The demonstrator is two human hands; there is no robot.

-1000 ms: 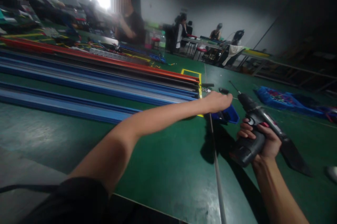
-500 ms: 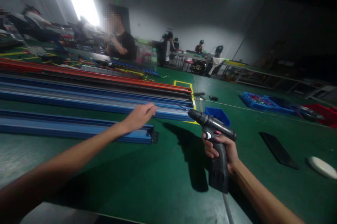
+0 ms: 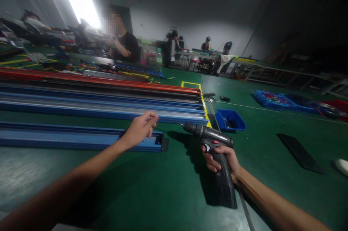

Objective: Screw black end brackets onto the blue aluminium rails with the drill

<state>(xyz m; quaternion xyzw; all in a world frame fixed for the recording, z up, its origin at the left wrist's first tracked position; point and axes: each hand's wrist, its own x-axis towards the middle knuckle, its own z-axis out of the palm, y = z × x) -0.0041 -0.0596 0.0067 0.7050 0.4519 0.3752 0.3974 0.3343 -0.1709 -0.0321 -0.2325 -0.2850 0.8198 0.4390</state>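
Note:
My right hand (image 3: 221,156) is wrapped round the grip of a dark cordless drill (image 3: 209,137), whose bit points left toward the end of a blue metal rail (image 3: 81,140) lying on the green table (image 3: 168,187). My left hand (image 3: 140,129) hovers over that rail's end, fingers pinched together on something too small to make out. A small blue bin (image 3: 231,119) sits just behind the drill.
Long blue and red rails (image 3: 95,97) lie stacked behind the near one. A flat black piece (image 3: 299,153) and a white object (image 3: 342,166) lie at right, blue trays (image 3: 274,100) farther back. Other people (image 3: 122,42) work at tables beyond.
My left hand has come back from the blue bin to the near rail's end. My right hand has swung the drill left, its bit now pointing at the rail end.

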